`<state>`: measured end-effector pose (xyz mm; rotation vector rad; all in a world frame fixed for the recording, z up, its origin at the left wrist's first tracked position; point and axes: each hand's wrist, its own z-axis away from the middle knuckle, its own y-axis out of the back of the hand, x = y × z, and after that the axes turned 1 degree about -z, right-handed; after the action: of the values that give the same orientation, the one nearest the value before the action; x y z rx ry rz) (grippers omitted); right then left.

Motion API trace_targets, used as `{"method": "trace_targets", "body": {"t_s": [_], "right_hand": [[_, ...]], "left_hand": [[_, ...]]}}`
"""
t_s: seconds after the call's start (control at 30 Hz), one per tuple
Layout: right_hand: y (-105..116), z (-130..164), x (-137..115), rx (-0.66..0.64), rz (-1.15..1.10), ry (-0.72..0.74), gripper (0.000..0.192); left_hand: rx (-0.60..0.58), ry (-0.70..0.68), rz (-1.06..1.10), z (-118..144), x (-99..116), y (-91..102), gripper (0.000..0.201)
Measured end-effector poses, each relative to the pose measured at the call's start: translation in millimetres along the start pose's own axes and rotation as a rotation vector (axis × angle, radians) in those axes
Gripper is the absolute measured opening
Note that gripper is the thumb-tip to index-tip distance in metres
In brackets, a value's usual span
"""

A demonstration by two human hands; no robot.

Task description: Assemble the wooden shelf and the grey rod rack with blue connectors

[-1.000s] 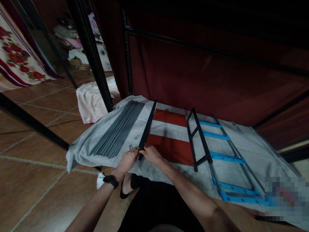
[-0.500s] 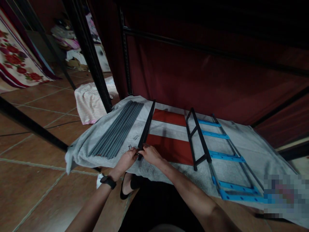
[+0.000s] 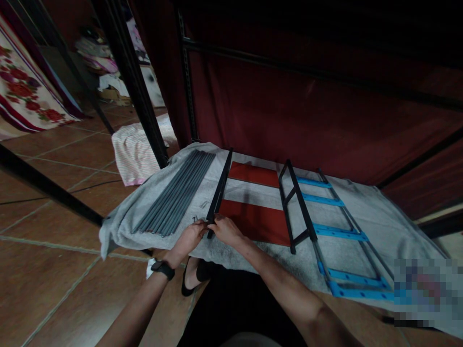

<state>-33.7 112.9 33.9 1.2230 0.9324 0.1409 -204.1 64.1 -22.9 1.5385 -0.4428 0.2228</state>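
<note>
My left hand (image 3: pixel 192 237) and my right hand (image 3: pixel 224 229) meet at the near end of a black metal side frame (image 3: pixel 221 180), fingertips almost touching. The right fingers are closed round the frame's end. My left fingers are pinched together just beside it; what they hold is too small to make out. Right of this frame lie two red-brown panels (image 3: pixel 256 220), reaching to a second black side frame (image 3: pixel 299 205). Small metal pieces (image 3: pixel 204 204) lie on the grey cloth (image 3: pixel 238 258) near my left hand.
Several grey metal tubes (image 3: pixel 175 195) lie side by side on the left. A rack with blue crossbars (image 3: pixel 340 232) lies to the right, beside a blurred patch. Black posts (image 3: pixel 139 91) and a dark red curtain (image 3: pixel 307 115) surround the cloth-covered surface.
Both hands stay at the near end of the black side frame, with only slight finger movement. The view has shifted a little; the other parts lie as before.
</note>
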Motion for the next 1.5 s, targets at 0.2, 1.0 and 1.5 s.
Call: {"method": "trace_targets", "body": {"t_s": [0.2, 1.0, 1.5], "right_hand": [[-4.3, -1.1, 3.6, 0.010, 0.021, 0.011, 0.027], [-20.4, 205.2, 87.7, 0.375, -0.531, -0.188, 0.026], [-11.9, 285.2, 130.2, 0.616, -0.582, -0.418, 0.038]], "left_hand": [[-0.005, 0.067, -0.062, 0.9, 4.7, -0.2, 0.024], [-0.062, 0.074, -0.203, -3.2, 10.8, 2.8, 0.021], [-0.089, 0.064, -0.206, -7.0, 9.3, 7.8, 0.023]]}}
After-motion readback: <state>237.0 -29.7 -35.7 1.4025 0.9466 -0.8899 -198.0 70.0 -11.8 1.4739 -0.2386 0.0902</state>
